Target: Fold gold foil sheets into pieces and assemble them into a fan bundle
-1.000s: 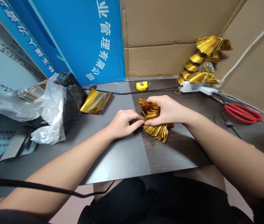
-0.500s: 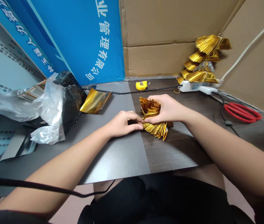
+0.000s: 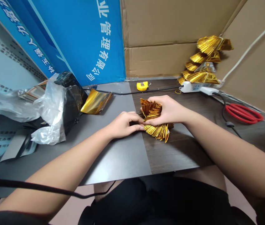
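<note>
A bundle of pleated gold foil paper (image 3: 157,132) stands above the dark wood part of the tabletop, its folds fanned out at top and bottom. My right hand (image 3: 170,109) is wrapped round its middle, thumb in front. From the left, my left hand (image 3: 125,124) pinches the bundle's edge between thumb and fingers; the fingertips are partly hidden by the foil. Left of the hands, a stack of flat gold foil sheets (image 3: 96,101) lies on the grey part of the table.
Several tied gold foil fans (image 3: 208,45) are piled at the back right behind a white power strip (image 3: 191,87). Red-handled scissors (image 3: 243,113) lie on the right. A yellow tape measure (image 3: 142,86) and a rubber band (image 3: 177,92) sit at the back. Plastic bags (image 3: 52,106) fill the left.
Both hands keep their hold on the foil bundle. Its pleats and the fingers have shifted only slightly, with the lower folds a little lower.
</note>
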